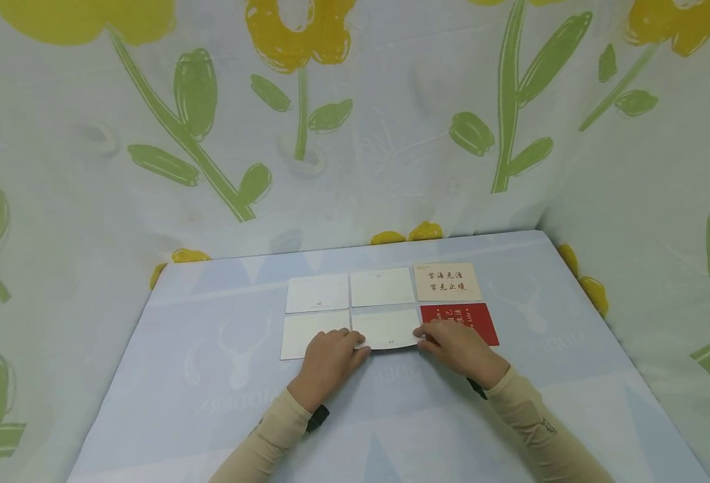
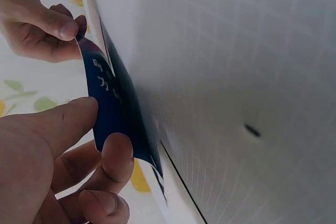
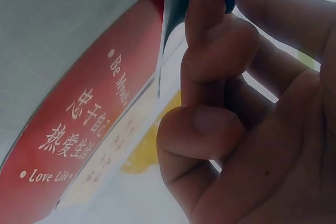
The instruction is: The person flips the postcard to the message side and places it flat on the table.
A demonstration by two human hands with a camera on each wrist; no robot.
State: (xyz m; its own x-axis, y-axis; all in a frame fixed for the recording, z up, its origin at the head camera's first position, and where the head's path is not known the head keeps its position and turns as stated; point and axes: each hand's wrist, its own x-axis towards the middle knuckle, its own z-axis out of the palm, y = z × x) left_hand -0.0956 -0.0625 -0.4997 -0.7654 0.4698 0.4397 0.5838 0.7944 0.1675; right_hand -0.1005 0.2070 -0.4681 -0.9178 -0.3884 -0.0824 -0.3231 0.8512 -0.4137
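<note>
In the middle of the front row is the white-faced postcard [image 1: 387, 327], and I hold it with both hands. Its near edge is bent and lifted a little from the table [image 1: 180, 402]; the left wrist view shows its underside, which is dark blue with white characters. My left hand [image 1: 330, 355] pinches the near left corner between thumb and fingers, and my right hand [image 1: 460, 349] pinches the near right corner in the same way.

Just beside it, on the right, lies the red card [image 1: 483, 322], with "Be Myself" and "Love Life" printed on it; my right hand covers one part of it. On the left lies the front left white card [image 1: 312, 332], partly behind my left hand. In the back row are the back left white card [image 1: 318, 294], the back middle white card [image 1: 381, 287] and the cream card [image 1: 448, 282] with brown characters. Behind the table hangs the flower-patterned cloth [image 1: 355, 194].
</note>
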